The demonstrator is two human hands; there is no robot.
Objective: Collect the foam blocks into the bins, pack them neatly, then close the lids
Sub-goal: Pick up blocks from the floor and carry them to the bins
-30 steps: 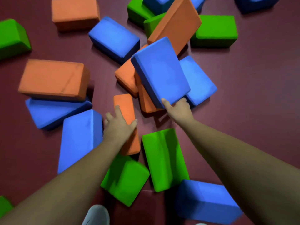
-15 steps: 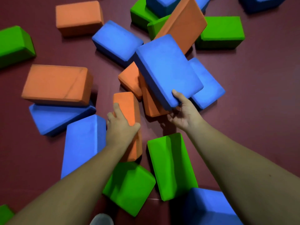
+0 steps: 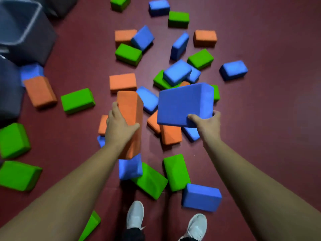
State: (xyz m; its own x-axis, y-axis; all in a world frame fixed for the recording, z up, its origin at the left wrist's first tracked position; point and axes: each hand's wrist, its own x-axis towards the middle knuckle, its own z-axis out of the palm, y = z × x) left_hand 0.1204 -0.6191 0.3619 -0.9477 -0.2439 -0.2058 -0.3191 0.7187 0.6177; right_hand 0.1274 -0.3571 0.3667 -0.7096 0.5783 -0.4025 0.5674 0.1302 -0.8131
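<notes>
My left hand (image 3: 119, 126) grips an orange foam block (image 3: 130, 119), held on end above the floor. My right hand (image 3: 206, 123) grips a blue foam block (image 3: 185, 105) by its near lower corner, lifted clear of the pile. Several orange, blue and green blocks lie scattered on the dark red floor (image 3: 260, 119), with a heap just beyond the held blocks. A dark bin (image 3: 22, 32) with a pale rim stands at the top left.
A second dark bin wall (image 3: 8, 94) shows at the left edge. My two white shoes (image 3: 135, 214) stand at the bottom centre, close to a green block (image 3: 151, 180) and a blue block (image 3: 201, 197).
Both hands have lifted their blocks off the pile. The view has pulled back and up, so the bins, more blocks and my shoes have come into sight.
</notes>
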